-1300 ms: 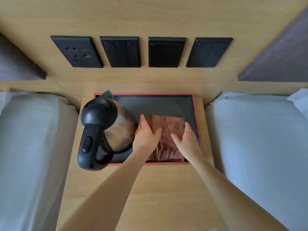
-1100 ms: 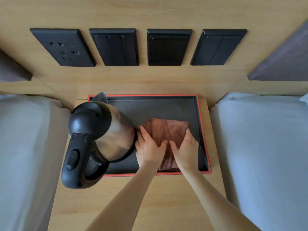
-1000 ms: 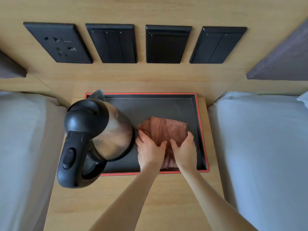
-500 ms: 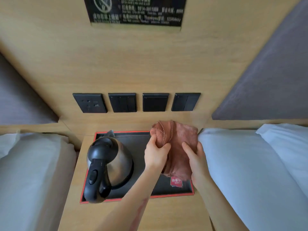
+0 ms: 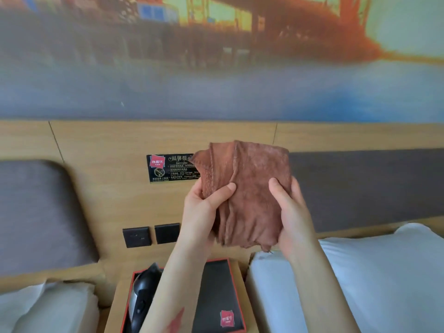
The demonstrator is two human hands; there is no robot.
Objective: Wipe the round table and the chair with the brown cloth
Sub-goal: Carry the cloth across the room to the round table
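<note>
The folded brown cloth point(image 5: 249, 193) is held up in the air in front of the wooden headboard wall. My left hand point(image 5: 204, 207) pinches its left edge, thumb across the front. My right hand point(image 5: 288, 212) grips its right edge, thumb on the front and fingers behind. Neither the round table nor the chair is in view.
Below my arms the wooden nightstand point(image 5: 115, 304) carries a black tray with a red rim point(image 5: 216, 284) and a steel kettle point(image 5: 141, 296). White beds lie to the left point(image 5: 48, 308) and right point(image 5: 360, 284). Black wall switches point(image 5: 151, 235) and a notice plate point(image 5: 168, 168) sit on the headboard.
Both hands have lifted the brown cloth off the tray and raised it high. The view has tilted up from the nightstand to the wall.
</note>
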